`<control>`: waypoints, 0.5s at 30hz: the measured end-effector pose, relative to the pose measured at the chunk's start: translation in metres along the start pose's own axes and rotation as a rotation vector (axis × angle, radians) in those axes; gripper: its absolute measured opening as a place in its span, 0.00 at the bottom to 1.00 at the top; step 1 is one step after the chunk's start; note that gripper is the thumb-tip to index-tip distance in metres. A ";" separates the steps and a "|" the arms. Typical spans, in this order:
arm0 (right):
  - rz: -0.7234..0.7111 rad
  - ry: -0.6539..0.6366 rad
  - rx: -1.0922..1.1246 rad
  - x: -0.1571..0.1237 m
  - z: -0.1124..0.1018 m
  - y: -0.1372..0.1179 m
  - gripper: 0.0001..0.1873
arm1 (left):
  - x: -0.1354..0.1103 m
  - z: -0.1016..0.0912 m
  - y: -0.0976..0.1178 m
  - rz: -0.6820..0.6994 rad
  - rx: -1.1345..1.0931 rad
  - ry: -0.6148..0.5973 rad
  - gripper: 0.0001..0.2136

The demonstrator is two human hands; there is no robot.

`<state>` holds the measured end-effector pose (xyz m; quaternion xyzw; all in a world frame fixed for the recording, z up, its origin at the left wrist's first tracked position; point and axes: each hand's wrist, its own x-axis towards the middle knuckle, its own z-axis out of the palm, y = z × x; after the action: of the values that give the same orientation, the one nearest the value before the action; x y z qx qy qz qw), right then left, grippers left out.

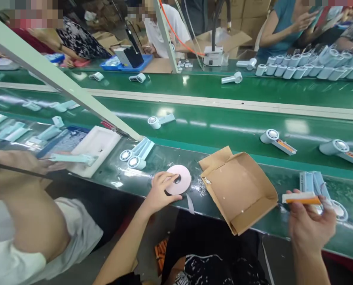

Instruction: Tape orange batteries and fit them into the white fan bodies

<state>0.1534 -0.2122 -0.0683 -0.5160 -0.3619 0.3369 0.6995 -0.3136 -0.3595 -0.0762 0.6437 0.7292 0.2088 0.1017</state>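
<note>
My left hand (160,190) holds a flat roll of pale pinkish-white tape (185,182) at its left side, the forefinger by the centre hole and the thumb along the near edge. A loose tape end (190,204) hangs over the bench edge below it. On the right, my right hand (311,227) pinches an orange battery (304,200) with a white strip along its top, held just above the bench. Behind that hand lie light-blue handheld fan bodies (311,182), partly hidden by it. Between my hands sits an open cardboard box (241,188) with small white scraps inside.
Two fan bodies (136,162) rest left of the tape. Others ride the green conveyor (212,130), some with orange batteries showing. A slanted metal post (75,87) crosses the left side. A co-worker's arm (31,209) is close by, near a white tray (101,146).
</note>
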 end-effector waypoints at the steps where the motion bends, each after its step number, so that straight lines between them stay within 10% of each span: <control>1: -0.007 0.040 -0.018 -0.006 -0.005 0.008 0.38 | 0.017 -0.006 -0.006 0.000 -0.012 0.039 0.24; 9: -0.078 0.157 0.027 -0.002 -0.009 0.018 0.43 | 0.238 -0.063 -0.047 -0.212 0.175 0.212 0.15; 15: -0.063 0.200 -0.061 -0.009 -0.021 -0.022 0.39 | 0.289 -0.063 -0.025 -0.272 0.332 -0.110 0.26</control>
<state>0.1691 -0.2348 -0.0531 -0.5563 -0.3165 0.2506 0.7263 -0.4061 -0.0890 0.0042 0.5578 0.8270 0.0346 0.0613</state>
